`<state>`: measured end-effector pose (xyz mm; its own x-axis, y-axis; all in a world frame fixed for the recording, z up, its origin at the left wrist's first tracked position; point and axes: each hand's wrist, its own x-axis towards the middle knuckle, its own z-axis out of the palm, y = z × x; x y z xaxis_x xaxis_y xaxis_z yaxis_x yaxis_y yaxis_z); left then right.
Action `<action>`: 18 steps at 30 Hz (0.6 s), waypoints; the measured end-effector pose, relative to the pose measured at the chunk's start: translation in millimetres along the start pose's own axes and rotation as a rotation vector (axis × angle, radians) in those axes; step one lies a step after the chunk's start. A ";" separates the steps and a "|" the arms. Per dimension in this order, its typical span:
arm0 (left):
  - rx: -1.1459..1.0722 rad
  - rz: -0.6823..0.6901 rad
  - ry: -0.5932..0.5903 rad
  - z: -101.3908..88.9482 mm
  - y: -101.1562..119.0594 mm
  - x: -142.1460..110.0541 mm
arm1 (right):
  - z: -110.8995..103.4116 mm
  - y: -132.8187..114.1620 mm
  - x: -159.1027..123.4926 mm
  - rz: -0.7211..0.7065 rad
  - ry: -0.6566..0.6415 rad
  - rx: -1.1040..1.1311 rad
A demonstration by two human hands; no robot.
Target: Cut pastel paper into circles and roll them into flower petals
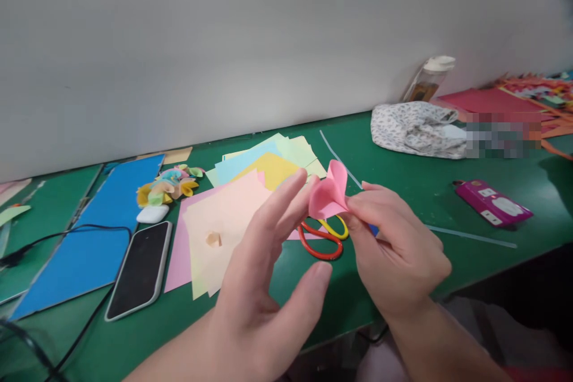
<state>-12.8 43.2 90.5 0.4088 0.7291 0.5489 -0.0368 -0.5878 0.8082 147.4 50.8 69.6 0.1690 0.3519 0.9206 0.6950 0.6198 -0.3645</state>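
Between the thumb and fingers of my right hand (398, 245) the narrow end of a pink paper petal (326, 194) is pinched. The petal is curled, with two rounded lobes facing left. My left hand (268, 274) is beside it, thumb and fingers spread apart, its fingertips close to the lobes; whether they touch cannot be made out. Under the hands lie scissors with red and yellow handles (321, 253), their blades mostly hidden. Sheets of coloured paper (233, 209) are stacked to the left, with a small beige paper piece (213, 239) on top.
Left on the green table (358, 161) are a phone (141, 271), a white case (152, 213), paper flowers (170, 184), a blue board (96, 233) and black cables. A patterned cloth pouch (412, 128), bottle (432, 77), purple packet (492, 203) and clear strips (470, 236) lie right. A white partition (224, 54) stands behind.
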 end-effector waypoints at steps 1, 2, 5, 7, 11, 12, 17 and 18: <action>0.023 0.011 -0.005 0.2 -0.8 -0.7 | -0.2 0.0 0.1 0.001 0.001 0.003; 0.049 0.024 -0.008 0.6 -1.7 -1.5 | -0.5 0.0 0.2 0.006 0.001 0.003; 0.110 0.067 -0.026 1.9 -3.5 -3.5 | -0.7 0.2 0.9 0.019 0.000 0.002; 0.125 0.098 -0.049 1.7 -4.1 -3.7 | -0.2 0.4 1.1 0.024 -0.004 -0.001; -0.015 0.027 -0.016 -2.5 -5.3 -0.1 | 0.8 -0.2 1.3 0.021 0.022 0.008; -0.092 -0.014 0.007 -3.7 -5.7 1.3 | 0.9 -0.6 1.5 0.018 0.018 0.024; -0.318 -0.115 0.072 -6.1 -7.0 5.3 | 0.4 -2.7 4.2 -0.009 -0.042 0.081; -0.300 -0.116 0.078 -6.3 -7.0 4.8 | 0.1 -3.1 4.8 -0.014 -0.035 0.076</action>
<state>-16.3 52.9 88.8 0.3551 0.8167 0.4548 -0.2655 -0.3783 0.8868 146.0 50.7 75.1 0.1343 0.3669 0.9205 0.6421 0.6753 -0.3628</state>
